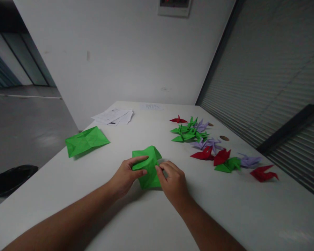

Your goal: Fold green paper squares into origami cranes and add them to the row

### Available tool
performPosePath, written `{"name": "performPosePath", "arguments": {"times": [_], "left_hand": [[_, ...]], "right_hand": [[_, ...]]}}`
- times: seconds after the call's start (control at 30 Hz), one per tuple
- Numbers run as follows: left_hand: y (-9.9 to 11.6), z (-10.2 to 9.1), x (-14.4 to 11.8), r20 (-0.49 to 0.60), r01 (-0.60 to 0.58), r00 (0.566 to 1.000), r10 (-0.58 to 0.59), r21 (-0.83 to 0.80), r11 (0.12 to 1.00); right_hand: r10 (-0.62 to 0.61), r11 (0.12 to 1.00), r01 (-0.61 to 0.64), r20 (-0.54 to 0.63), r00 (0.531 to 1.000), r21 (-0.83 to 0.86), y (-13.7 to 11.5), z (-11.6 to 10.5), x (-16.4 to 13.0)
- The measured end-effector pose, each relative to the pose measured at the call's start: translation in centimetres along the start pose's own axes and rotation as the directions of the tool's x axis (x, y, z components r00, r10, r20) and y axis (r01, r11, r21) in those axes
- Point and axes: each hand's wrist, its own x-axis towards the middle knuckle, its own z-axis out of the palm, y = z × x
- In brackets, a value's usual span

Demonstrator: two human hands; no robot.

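Green paper (148, 167), half folded, lies on the white surface (251, 209) between both hands, its long axis running 12 to 6 o'clock, the left hand (125, 176) pinching its 9 o'clock edge and the right hand (174, 181) pinching its 3 o'clock edge, equally near.

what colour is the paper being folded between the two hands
Bright green, a partly folded sheet; the head view shows it clearly.

Left hand (124, 176) and right hand (172, 181), fingers pinched.
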Motion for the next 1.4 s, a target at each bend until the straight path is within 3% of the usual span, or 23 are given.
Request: {"name": "performPosePath", "arguments": {"times": [0.17, 0.37, 0.57, 0.67, 0.87, 1.03, 1.1, 1.2, 1.4], "left_hand": [[-0.4, -0.6, 0.3, 0.032, -0.042, 0.999, 0.039, 0.101, 0.994], [-0.4, -1.1, 0.1, 0.035, -0.141, 0.99, 0.136, 0.233, 0.962], [0.6, -0.4, -0.5, -0.017, -0.151, 0.988, 0.15, -0.093, 0.984], [0.9, -0.2, -0.5, -0.04, -0.112, 0.993, 0.109, -0.082, 0.99], [0.3, -0.5, -0.8, 0.013, -0.148, 0.989, 0.147, 0.124, 0.981], [0.0, -0.8, -0.9, 0.057, -0.161, 0.986, 0.154, 0.153, 0.975], [-0.1, -0.8, -0.8, 0.06, -0.167, 0.985, 0.161, 0.124, 0.978], [-0.1, -0.6, -0.7, 0.058, -0.14, 0.989, 0.136, 0.079, 0.987], [-0.2, -0.2, -0.4, 0.033, -0.042, 0.999, 0.038, 0.12, 0.992]], "right_hand": [[0.001, 1.0, -0.001, -0.002, 1.0, 0.011, 0.0, -0.1, 0.1], [0.056, 0.989, -0.055, -0.009, 0.998, 0.137, -0.2, -0.2, 0.2], [0.078, 0.987, -0.076, -0.005, 0.997, 0.141, -0.1, -0.3, 0.2], [0.164, 0.954, -0.166, 0.03, 0.986, 0.249, -0.1, -0.1, 0.2], [0.438, 0.734, -0.48, 0.206, 0.875, 0.48, 0.6, 1.0, -0.1], [0.544, 0.492, -0.576, 0.286, 0.789, 0.653, 0.8, 1.4, -0.1], [0.565, 0.436, -0.589, 0.302, 0.768, 0.681, 0.8, 1.3, 0.0], [0.567, 0.461, -0.573, 0.272, 0.777, 0.677, 0.8, 1.2, 0.0], [0.519, 0.651, -0.518, 0.173, 0.837, 0.555, 1.2, 1.0, -0.2]]}}
